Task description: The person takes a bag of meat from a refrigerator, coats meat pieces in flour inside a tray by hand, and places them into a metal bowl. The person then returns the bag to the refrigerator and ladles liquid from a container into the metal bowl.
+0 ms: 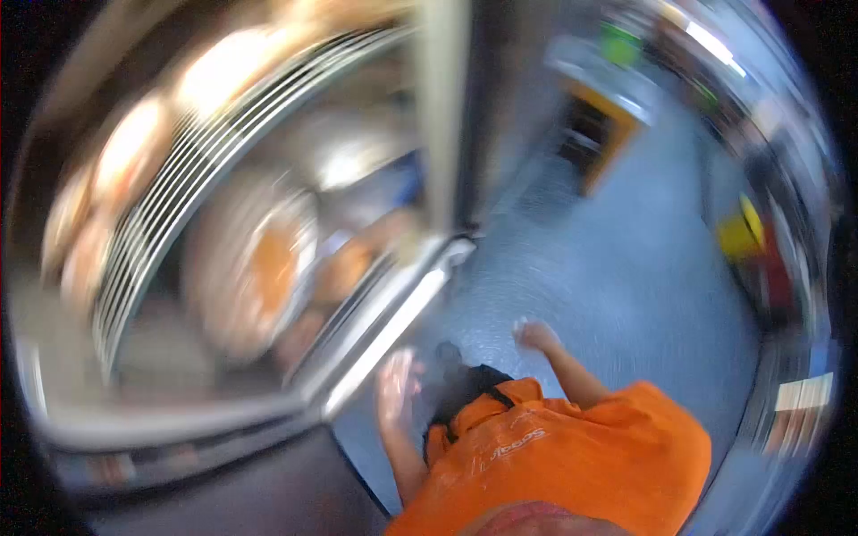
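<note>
My left hand (399, 386) is beside the metal front edge (384, 344) of an open, lit cabinet. Its fingers look apart, with whitish patches on them, and I see nothing held. Farther right, my right hand (536, 336) hangs over the blue floor; motion smears its fingers and a small pale spot shows at their tips. Inside the cabinet is a round, pale container (237, 277) with something orange (275, 266) in it. A wire shelf (192, 156) sits above, with several rounded, brightly lit shapes (134, 147) beyond it. Blur hides what these are.
Blue floor (590, 241) stretches to my right. A grey-topped stand with an orange-yellow frame (612, 134) holds a green item (619, 45). A yellow object (742, 230) and a dark red one (779, 281) are at the far right. The cabinet's upright edge (444, 116) is close by.
</note>
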### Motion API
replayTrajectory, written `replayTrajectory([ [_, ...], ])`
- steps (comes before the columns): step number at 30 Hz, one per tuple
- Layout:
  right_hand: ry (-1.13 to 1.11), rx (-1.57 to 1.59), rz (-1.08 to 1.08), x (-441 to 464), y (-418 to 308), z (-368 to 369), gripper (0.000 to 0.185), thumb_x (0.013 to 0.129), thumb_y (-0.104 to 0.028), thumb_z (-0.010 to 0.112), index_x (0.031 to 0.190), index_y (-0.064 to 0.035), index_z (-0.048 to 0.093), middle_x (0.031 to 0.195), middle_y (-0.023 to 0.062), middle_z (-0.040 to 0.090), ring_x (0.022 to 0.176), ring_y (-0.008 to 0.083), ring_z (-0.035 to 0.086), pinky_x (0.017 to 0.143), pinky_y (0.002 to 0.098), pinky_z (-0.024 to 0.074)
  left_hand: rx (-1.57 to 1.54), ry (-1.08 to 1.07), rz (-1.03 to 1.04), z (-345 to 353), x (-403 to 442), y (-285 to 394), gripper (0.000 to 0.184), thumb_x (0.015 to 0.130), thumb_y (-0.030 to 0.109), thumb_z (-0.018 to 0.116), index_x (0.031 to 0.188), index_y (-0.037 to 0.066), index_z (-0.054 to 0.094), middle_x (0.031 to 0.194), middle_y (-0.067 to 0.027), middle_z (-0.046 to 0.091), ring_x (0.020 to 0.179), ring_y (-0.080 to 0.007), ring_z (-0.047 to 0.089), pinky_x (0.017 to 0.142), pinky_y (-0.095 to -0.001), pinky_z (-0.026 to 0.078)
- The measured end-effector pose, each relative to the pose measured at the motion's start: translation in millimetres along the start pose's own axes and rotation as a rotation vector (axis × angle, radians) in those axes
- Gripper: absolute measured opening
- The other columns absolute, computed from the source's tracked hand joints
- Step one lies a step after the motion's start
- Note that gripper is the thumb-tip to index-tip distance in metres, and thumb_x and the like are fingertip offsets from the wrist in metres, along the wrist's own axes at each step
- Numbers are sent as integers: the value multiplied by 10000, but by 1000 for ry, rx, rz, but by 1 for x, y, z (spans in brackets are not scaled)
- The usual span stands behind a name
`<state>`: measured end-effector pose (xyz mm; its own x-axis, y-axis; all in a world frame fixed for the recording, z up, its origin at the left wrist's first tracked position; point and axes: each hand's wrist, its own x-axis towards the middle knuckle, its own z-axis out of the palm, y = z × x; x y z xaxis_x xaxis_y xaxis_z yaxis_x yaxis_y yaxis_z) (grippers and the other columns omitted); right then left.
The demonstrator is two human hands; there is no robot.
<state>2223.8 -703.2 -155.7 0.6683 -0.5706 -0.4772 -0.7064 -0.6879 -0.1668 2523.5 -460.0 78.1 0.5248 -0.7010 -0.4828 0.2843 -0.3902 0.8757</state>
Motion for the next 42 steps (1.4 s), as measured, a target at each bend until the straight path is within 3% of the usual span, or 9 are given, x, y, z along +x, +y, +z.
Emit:
replayTrajectory([
  [6, -216, 1235, 926, -208, 10, -12, 755, 912, -634, 473, 1393, -54, 516, 1350, 201, 572, 1183, 347, 581, 972, 476, 472, 1103, -485, 109, 62, 26, -20, 701, 946, 547, 512, 1372, -10, 505, 1328, -284, 554, 1285, -418, 495, 1075, -439, 382],
  [18, 1059, 1919, 82, -532, 108, -98, 481, 947, -338, 590, 1273, 17, 594, 1173, 162, 662, 1138, 221, 614, 950, 355, 500, 1311, -681, 812, 429, -67, 44, 611, 923, 493, 557, 1288, 4, 541, 1196, -247, 590, 1093, -327, 580, 980, -409, 431],
  [20, 1078, 1983, 494, -540, 159, 5, 573, 938, -443, 525, 1335, -29, 535, 1259, 163, 600, 1150, 264, 601, 984, 393, 455, 1368, -648, 867, 491, -17, -22, 631, 934, 515, 520, 1341, 33, 511, 1282, -217, 553, 1172, -308, 540, 1024, -406, 404],
  [23, 467, 1379, 1420, -541, 187, 165, 711, 925, -601, 428, 1427, -98, 448, 1387, 164, 507, 1168, 328, 581, 1036, 451, 388, 1310, -898, 569, 559, 60, -112, 664, 950, 548, 463, 1420, 77, 466, 1411, -172, 498, 1291, -280, 480, 1090, -401, 364],
  [28, 1106, 2607, 692, -640, 143, 159, 895, 894, -794, 299, 1541, -176, 309, 1607, 123, 255, 1217, 398, 543, 1037, 508, 383, 567, -1284, -16, 634, -51, -100, 480, 1035, 395, 448, 1397, 91, 536, 1423, -77, 542, 1343, -228, 467, 1148, -356, 321],
  [33, 799, 1410, 1867, -661, 110, 226, 670, 914, -681, 473, 1268, -141, 654, 1211, 134, 664, 969, 278, 645, 828, 422, 507, 1209, -1640, 575, 756, -155, -100, 558, 1053, 438, 361, 1459, 64, 442, 1499, -122, 446, 1401, -242, 388, 1164, -346, 299],
  [36, 808, 1456, 1856, -675, 137, 187, 520, 937, -560, 552, 1122, -106, 727, 1055, 97, 714, 896, 239, 645, 834, 391, 500, 486, -1919, -136, 818, -173, -195, 633, 1024, 526, 356, 1535, 155, 300, 1536, -118, 383, 1378, -259, 406, 1172, -416, 276],
  [39, 1715, 1569, 1448, -646, 191, 133, 423, 932, -431, 625, 1094, -51, 716, 1030, 64, 697, 892, 196, 622, 810, 364, 492, 123, -1990, -843, 858, -296, -148, 803, 943, 673, 396, 1564, 197, 215, 1525, -115, 386, 1343, -267, 428, 1153, -474, 273],
  [42, 1768, 1799, 1172, -642, 250, 21, 331, 909, -273, 642, 1095, -4, 698, 1021, 31, 677, 904, 147, 606, 774, 304, 483, -33, -2040, -792, 884, -359, -136, 899, 876, 753, 402, 1576, 238, 170, 1567, -106, 309, 1391, -263, 360, 1160, -465, 228],
])
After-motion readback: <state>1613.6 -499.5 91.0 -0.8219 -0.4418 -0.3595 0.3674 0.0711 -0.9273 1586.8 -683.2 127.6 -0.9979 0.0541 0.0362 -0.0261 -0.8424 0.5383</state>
